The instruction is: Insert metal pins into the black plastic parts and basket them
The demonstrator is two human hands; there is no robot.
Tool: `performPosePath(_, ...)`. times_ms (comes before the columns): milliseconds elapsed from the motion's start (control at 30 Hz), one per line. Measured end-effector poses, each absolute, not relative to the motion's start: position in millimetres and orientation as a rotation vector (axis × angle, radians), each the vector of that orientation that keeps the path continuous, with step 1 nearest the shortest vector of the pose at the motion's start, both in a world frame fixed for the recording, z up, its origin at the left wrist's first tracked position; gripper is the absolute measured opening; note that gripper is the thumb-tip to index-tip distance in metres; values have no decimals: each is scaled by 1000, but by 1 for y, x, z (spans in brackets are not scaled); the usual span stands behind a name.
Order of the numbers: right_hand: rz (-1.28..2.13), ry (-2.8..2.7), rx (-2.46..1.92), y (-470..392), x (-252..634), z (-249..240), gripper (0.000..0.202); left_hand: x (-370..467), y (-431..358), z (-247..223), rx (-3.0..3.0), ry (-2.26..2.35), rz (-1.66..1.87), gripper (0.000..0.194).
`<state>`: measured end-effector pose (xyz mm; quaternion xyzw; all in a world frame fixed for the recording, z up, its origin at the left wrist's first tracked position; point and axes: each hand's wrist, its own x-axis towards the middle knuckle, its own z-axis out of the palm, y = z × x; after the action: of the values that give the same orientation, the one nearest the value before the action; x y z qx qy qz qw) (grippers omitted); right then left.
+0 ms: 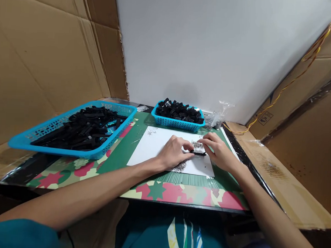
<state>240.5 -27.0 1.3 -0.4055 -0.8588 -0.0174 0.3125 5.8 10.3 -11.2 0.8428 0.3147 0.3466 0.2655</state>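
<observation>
Both hands work over the white paper, near its right side. With thumb and finger nearly together, the left hand pinches the left end of a small black piece. That piece lies level over the right part of the paper. The right hand is just beside it, with bent fingers and only a small gap to the thumb; one cannot tell if it holds some tiny thing. Tiny bits sit on the paper just past the black piece, and more bits lie by the paper's near edge and far left corner. Under the paper is a green mat with a bright edge. Left of the paper is a big blue basket of long black strips. Behind the paper is a little blue basket, full of short black parts.
</observation>
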Motion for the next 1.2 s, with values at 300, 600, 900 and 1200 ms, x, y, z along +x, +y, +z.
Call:
performPosePath(300, 430, -1698, -1103, -32, 223, 3, 20, 7, 7, -9, 2429, 918, 933, 14)
performPosePath(600, 759, -1545, -1163, -30, 204, -3, 36, 9, 10, -11, 2361, 957, 948, 13)
performPosePath(900, 674, -1654, -1229, -35, 205, 0, 28, 10, 7, -9, 2381, 921, 944, 6)
performPosePath(1200, 493, -1777, -1277, -38, 201, -1, 26, 9, 11, -15, 2322, 881, 968, 6)
